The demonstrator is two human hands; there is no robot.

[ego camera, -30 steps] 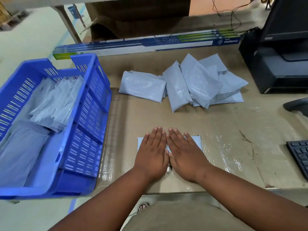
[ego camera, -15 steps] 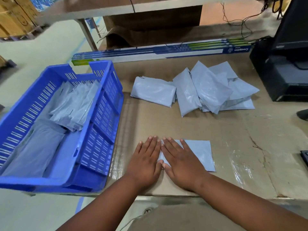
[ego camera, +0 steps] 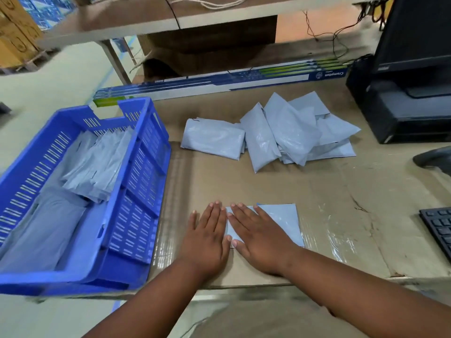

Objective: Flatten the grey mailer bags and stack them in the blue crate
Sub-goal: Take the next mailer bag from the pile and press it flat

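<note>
Pressing flat with straight fingers, the right hand [ego camera: 262, 240] lies on a grey mailer bag [ego camera: 280, 220] on the cardboard-covered table [ego camera: 341, 203]; the left hand [ego camera: 206, 237] lies just beside it (fingers straight too). Flattened bags [ego camera: 97, 162] sit in the blue crate [ego camera: 136, 215].

The tabletop [ego camera: 280, 181] is covered in matt brown cardboard, with strips of glossy clear tape [ego camera: 334, 240] shining at lower right and beside the crate. The blue crate [ego camera: 136, 215] at left is smooth moulded plastic with slotted walls. The grey mailer bags [ego camera: 288, 132], upper centre, are thin plastic film, softly sheened and wrinkled. The keyboard [ego camera: 439, 230] at right edge is matt black plastic.
</note>
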